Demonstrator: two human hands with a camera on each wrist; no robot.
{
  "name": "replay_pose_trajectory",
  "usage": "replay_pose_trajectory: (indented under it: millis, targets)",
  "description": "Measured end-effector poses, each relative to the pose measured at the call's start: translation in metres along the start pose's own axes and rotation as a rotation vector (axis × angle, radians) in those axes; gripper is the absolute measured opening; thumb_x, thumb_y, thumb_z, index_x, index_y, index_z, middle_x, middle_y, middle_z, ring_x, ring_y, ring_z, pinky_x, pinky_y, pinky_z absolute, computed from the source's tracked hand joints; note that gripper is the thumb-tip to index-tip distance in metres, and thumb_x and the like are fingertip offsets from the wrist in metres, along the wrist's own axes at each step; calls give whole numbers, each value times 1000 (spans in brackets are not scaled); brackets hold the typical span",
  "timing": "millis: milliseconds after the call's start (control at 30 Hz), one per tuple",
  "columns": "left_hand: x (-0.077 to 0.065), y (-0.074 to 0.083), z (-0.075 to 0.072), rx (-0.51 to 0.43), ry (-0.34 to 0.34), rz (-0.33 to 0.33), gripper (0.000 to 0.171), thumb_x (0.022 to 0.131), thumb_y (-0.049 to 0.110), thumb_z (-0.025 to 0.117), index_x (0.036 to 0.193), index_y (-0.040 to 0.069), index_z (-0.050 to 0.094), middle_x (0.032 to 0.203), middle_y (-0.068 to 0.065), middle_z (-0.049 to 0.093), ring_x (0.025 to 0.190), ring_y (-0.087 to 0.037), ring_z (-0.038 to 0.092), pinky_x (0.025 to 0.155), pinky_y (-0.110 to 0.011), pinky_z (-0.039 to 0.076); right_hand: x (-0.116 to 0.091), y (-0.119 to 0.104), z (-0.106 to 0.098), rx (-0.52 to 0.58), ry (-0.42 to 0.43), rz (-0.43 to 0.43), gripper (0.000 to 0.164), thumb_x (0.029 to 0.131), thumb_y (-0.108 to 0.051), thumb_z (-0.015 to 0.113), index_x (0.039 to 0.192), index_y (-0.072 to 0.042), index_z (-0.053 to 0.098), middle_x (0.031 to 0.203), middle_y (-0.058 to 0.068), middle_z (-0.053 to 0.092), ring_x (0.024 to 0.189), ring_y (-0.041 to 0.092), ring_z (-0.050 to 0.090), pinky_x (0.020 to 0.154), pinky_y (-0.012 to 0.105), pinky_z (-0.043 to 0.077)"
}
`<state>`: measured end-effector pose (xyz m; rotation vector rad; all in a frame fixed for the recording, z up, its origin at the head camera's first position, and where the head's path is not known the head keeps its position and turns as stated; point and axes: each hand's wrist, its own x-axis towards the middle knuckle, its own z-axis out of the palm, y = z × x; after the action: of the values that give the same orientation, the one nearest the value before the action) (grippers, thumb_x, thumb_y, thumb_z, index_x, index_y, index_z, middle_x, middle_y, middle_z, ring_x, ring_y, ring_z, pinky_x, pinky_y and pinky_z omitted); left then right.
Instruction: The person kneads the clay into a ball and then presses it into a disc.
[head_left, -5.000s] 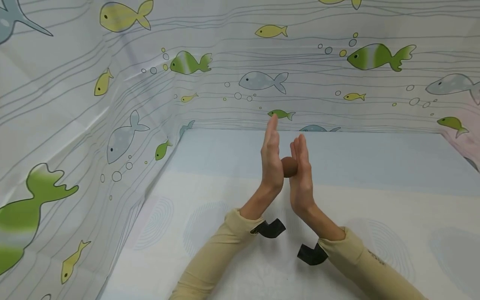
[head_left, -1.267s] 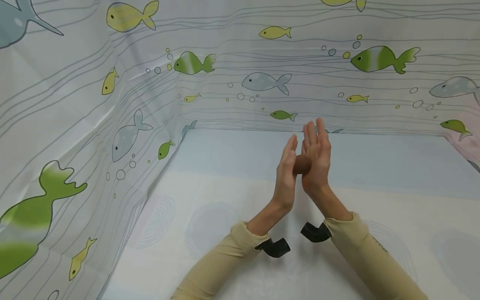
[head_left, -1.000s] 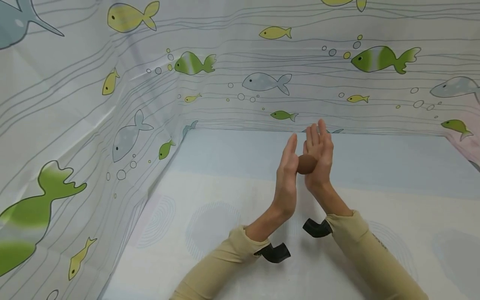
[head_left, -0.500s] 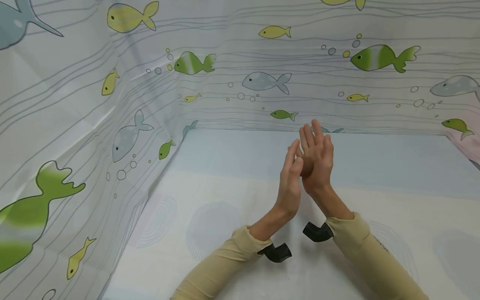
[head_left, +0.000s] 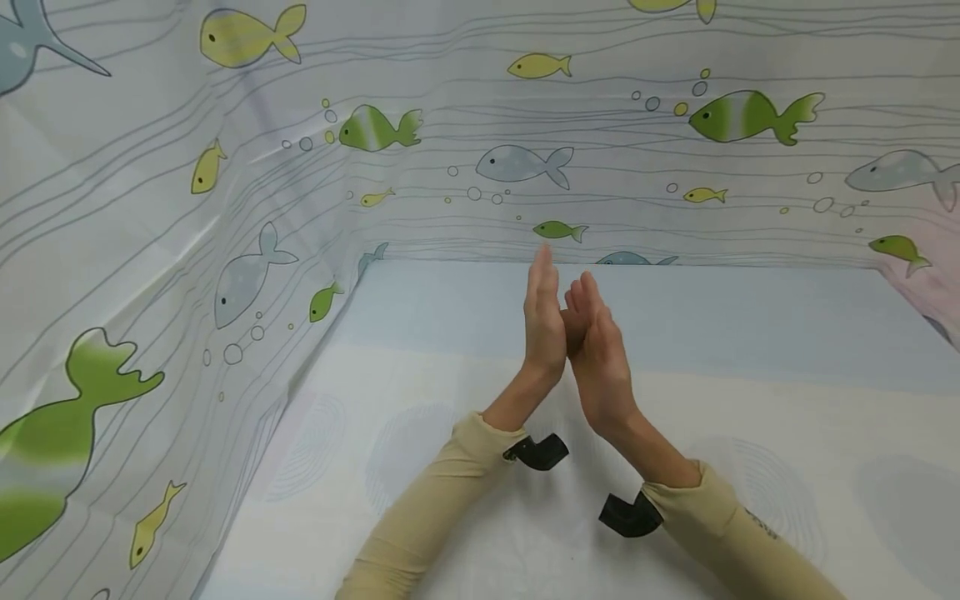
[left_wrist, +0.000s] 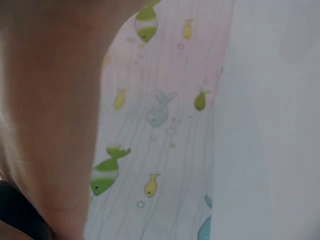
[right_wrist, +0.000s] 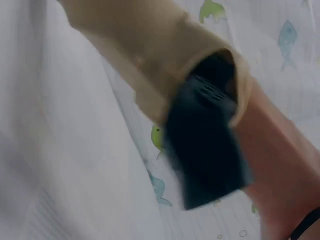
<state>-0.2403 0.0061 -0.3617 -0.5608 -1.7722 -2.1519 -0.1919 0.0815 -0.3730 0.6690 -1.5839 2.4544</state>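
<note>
A small brown ball [head_left: 574, 332] sits between two upright palms in the head view, partly covered by both hands. On its left side the left hand [head_left: 545, 321] presses with straight fingers that point away from the body. The right hand [head_left: 600, 358] leans against the ball from the other side, its fingers also straight and its wrist nearer to the body. Both hands are held above the table. Neither wrist view shows the ball: a blurred stretch of skin [left_wrist: 55, 115] fills the left one, and a beige sleeve [right_wrist: 150, 55] with bare forearm crosses the right one.
A white and pale blue cover [head_left: 450, 317] lies on the table. Fish-printed curtains [head_left: 420, 175] stand behind it and along the left. Black angled mounts [head_left: 542, 452] stick out at both sleeve cuffs.
Both hands and the ball have shifted left over the last half second. The left hand has slid forward and the right hand back, and the right palm has turned edge-on.
</note>
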Motion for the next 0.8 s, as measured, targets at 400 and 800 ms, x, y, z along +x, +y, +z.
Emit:
replay_pose_trajectory:
  millis: [400,800]
  targets:
    - [-17,18,2,6,-51,52,69,99,44,29,159,11,18,164,3,20,149,-7,20,121,-38,18,25,7,-9,129,128,62,69,103,-52,25,160,-26,-5,167,4,1,153,21,6,123,44,9]
    - [-45,12,16,27,-153,58,73,100,56,26,160,15,15,164,13,10,151,-4,-2,122,-42,11,40,5,-25,349,169,92,66,104,-53,23,160,-29,-1,167,-2,-4,153,16,2,123,37,12]
